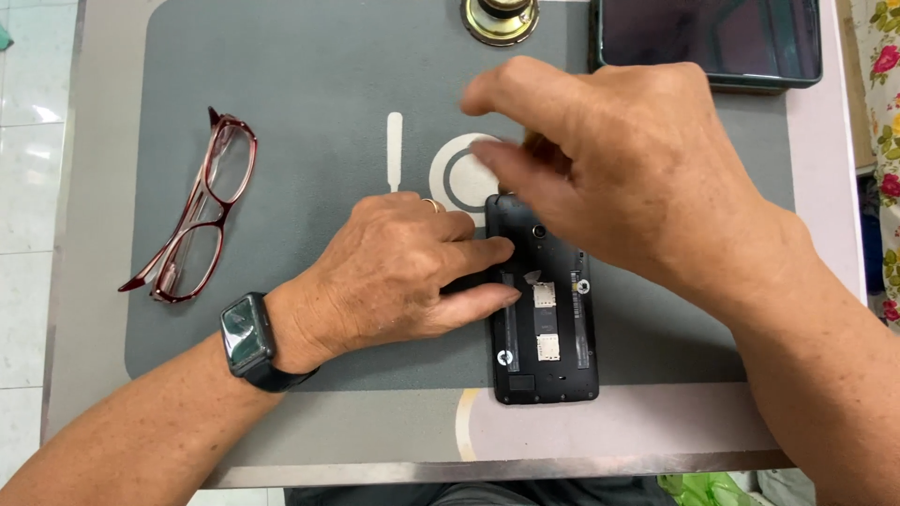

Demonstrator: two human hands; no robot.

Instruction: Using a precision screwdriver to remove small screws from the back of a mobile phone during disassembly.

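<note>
Head view: opened phone lies back-up at the grey mat's near edge. Left hand pins its side with flat, extended fingers, gripping nothing; right hand hovers over its top, fingertips pinched, contents indiscernible. Recommend firm downward bracing and light, controlled work near the exposed card slots.

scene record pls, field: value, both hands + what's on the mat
left hand: pressed flat on the phone's left edge, fingers across its open back
right hand: raised over the phone's top end, blurred; hold unclear
phone: black, back cover off, lying on the grey mat
glasses: red-framed, left on mat
spudger: white, above left hand
tablet: dark, top right
</note>
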